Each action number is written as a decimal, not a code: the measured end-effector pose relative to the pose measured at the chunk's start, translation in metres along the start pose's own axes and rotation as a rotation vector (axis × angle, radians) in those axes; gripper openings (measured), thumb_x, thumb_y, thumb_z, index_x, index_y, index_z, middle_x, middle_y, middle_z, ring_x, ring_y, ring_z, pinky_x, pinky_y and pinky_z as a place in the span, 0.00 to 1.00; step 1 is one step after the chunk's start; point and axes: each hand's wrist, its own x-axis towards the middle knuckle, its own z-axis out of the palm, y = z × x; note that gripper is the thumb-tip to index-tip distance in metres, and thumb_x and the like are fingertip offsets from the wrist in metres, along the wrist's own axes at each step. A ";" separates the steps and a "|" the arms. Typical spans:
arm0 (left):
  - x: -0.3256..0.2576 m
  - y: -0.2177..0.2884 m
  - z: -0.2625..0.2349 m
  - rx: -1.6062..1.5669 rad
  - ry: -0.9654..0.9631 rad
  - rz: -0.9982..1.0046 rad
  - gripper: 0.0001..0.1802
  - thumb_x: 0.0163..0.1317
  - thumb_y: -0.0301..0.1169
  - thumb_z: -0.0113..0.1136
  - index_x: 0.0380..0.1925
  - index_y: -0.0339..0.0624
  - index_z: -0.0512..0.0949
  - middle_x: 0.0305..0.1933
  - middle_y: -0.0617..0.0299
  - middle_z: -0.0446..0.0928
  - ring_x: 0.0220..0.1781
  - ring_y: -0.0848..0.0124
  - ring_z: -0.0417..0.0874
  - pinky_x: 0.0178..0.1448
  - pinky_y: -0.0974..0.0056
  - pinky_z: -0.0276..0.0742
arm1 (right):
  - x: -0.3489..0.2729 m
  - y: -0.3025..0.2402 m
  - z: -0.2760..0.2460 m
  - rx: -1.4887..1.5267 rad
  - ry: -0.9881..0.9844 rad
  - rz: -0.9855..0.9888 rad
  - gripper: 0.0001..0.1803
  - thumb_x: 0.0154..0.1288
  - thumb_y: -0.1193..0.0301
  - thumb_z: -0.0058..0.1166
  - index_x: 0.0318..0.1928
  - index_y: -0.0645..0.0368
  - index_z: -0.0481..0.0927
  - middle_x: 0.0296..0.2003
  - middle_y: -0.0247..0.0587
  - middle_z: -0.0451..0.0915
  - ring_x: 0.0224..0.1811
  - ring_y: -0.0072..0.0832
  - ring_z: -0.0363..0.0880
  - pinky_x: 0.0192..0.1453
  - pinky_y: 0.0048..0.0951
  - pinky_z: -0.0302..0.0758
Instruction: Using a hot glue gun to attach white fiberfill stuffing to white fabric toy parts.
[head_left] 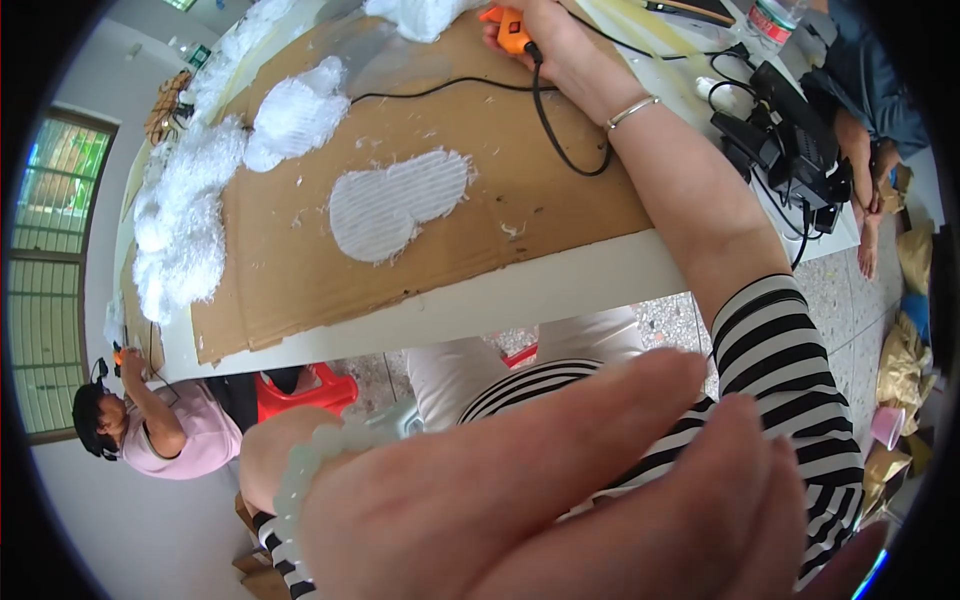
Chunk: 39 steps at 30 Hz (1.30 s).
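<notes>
Close in front of me, my left hand (pixel 540 480) is raised, with a pale beaded bracelet at its wrist. Its fingers are stretched out and nothing shows in them. At the far side of the table, my right hand (pixel 562 45) grips an orange electric hand tool (pixel 512 32), whose tip is out of view; a black cord trails from it. On the brown cardboard sheet (pixel 480 240) lies a white, two-lobed fluffy piece (pixel 400 205) with a ribbed face up. A similar ribbed piece (pixel 297 115) rests farther left, against a heap of white fluffy material (pixel 180 240).
Black power adapters and cables (pixel 790 150) crowd the table's right end near a plastic bottle (pixel 772 22). Another person (pixel 180 430) sits at left by a red stool (pixel 305 392). A second person's legs (pixel 860 150) show at right. Brown and gold packaging (pixel 905 370) lies on the floor.
</notes>
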 end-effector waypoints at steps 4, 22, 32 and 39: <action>0.007 -0.013 0.012 -0.028 -0.102 0.040 0.11 0.47 0.26 0.61 0.33 0.40 0.81 0.28 0.60 0.76 0.27 0.67 0.78 0.35 0.63 0.77 | -0.013 -0.003 -0.002 -0.130 0.082 0.130 0.12 0.64 0.68 0.51 0.41 0.65 0.73 0.32 0.42 0.78 0.25 0.25 0.76 0.31 0.25 0.79; 0.034 -0.110 -0.065 0.355 -0.468 -0.268 0.06 0.55 0.29 0.58 0.31 0.40 0.80 0.27 0.52 0.78 0.28 0.58 0.78 0.32 0.62 0.73 | -0.008 0.006 -0.005 -0.031 0.152 0.127 0.13 0.64 0.69 0.50 0.44 0.67 0.71 0.32 0.43 0.77 0.27 0.28 0.76 0.32 0.27 0.79; -0.027 -0.279 -0.125 0.706 -0.331 -0.943 0.13 0.54 0.34 0.62 0.37 0.37 0.81 0.32 0.54 0.83 0.32 0.68 0.83 0.40 0.66 0.76 | -0.009 0.002 0.002 -0.020 0.147 0.137 0.13 0.64 0.70 0.49 0.45 0.65 0.71 0.32 0.43 0.77 0.27 0.27 0.76 0.31 0.26 0.78; -0.020 -0.306 -0.103 0.955 -0.565 -0.824 0.24 0.50 0.37 0.67 0.48 0.41 0.78 0.43 0.55 0.81 0.46 0.65 0.81 0.49 0.62 0.74 | -0.008 0.002 0.004 -0.010 0.169 0.157 0.14 0.63 0.69 0.52 0.46 0.64 0.72 0.32 0.41 0.78 0.27 0.25 0.76 0.33 0.25 0.78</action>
